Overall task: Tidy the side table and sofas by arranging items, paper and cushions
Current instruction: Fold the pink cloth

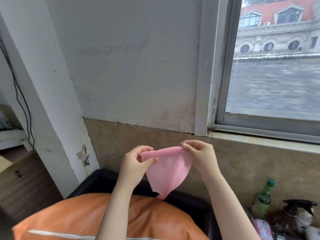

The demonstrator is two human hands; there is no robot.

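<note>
A pink cloth (168,168) is being held up in the air in front of the wall, above the black sofa (190,203) and the orange cushion (86,220) lying on it. Its upper edge is being pinched at one end by the left hand (136,166), thumb and fingers curled onto it, and at the other end by the right hand (201,155), gripping likewise. The cloth is being stretched between the hands and is hanging down to a point just above the cushion's far edge. At the lower right, a green bottle (264,199) and a dark spray bottle (297,213) are standing side by side; their contents cannot be told.
</note>
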